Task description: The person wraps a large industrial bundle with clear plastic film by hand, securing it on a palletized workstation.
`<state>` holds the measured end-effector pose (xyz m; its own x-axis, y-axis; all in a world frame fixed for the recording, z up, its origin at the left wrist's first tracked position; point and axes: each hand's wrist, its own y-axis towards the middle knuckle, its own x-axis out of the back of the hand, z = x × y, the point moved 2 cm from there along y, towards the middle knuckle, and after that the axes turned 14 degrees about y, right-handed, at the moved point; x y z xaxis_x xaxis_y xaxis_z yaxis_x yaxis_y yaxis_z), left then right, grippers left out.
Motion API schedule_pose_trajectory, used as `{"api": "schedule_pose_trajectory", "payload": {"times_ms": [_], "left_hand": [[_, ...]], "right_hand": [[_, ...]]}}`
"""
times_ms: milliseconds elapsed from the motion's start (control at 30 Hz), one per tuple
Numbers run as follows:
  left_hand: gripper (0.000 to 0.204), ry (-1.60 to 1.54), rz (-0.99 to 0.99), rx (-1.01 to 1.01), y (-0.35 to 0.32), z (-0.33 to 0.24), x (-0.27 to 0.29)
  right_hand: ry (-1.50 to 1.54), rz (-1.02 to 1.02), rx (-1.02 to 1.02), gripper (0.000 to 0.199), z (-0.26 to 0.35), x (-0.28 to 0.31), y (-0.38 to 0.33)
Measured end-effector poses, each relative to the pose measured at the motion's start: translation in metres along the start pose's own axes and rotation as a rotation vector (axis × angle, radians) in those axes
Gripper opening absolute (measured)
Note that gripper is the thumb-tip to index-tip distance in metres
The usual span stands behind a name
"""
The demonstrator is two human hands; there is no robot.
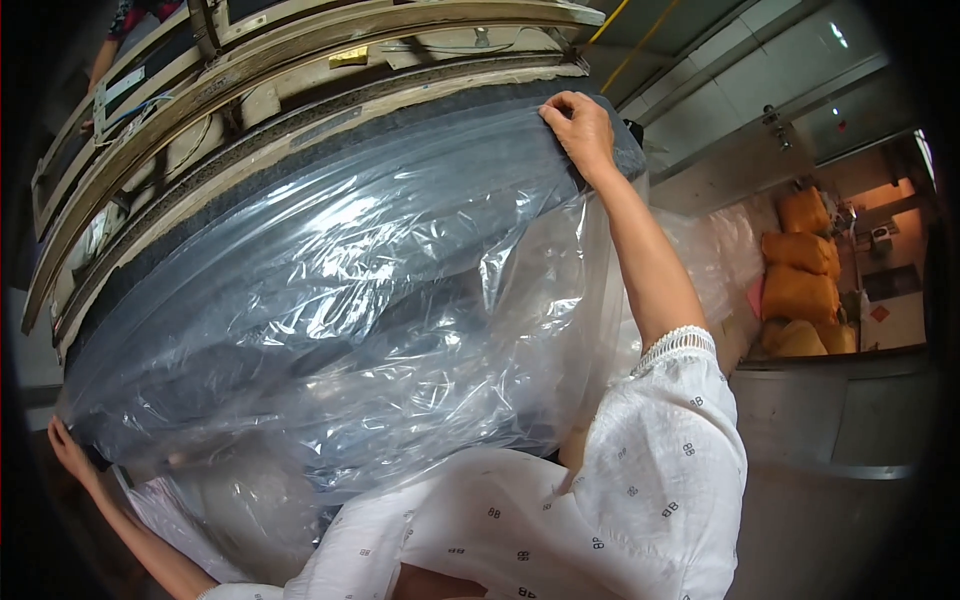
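A wide clear plastic sheet, wrinkled and shiny, lies over a dark padded surface and hangs down toward my body. With thumb and fingers pinched together, my right hand grips the sheet near its far right corner. Far off at the left end, my left hand is closed at the sheet's other corner, its fingertips partly hidden by the plastic. Between the two hands the sheet's far edge is stretched along the dark surface. Loose folds gather in front of my white shirt.
Long curved-looking rails of a worn machine frame run along the far side. Another person's arm shows beyond it at upper left. More clear plastic trails to the right, toward stacked orange sacks beyond an opening in the wall.
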<state>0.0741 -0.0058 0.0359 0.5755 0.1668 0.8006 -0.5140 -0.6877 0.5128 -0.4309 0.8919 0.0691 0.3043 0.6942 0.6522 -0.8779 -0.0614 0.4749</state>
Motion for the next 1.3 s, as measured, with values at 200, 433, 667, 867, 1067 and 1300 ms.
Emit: {"api": "schedule_pose_trajectory", "payload": {"times_ms": [200, 433, 667, 867, 1067, 1300], "left_hand": [[0.046, -0.216, 0.059, 0.155, -0.062, 0.009, 0.062], [0.042, -0.592, -0.027, 0.601, -0.091, -0.013, 0.024], [0.037, -0.203, -0.167, 0.227, -0.003, -0.067, -0.028], [0.041, 0.016, -0.150, 0.142, 0.017, -0.088, -0.119], [0.049, -0.078, -0.090, 0.208, 0.070, -0.057, -0.141], [0.048, -0.120, -0.016, 0.202, 0.097, -0.032, -0.149]], "right_hand": [[0.071, 0.101, -0.150, 0.022, -0.001, -0.001, 0.005], [0.339, 0.000, 0.253, 0.017, -0.036, 0.002, 0.051], [0.588, -0.272, 0.125, 0.010, 0.003, 0.027, 0.085], [0.659, -0.210, -0.043, 0.015, -0.063, -0.035, 0.067], [0.528, -0.163, -0.009, 0.018, -0.056, -0.057, 0.087], [0.314, -0.205, -0.029, 0.024, -0.039, -0.061, 0.088]]}}
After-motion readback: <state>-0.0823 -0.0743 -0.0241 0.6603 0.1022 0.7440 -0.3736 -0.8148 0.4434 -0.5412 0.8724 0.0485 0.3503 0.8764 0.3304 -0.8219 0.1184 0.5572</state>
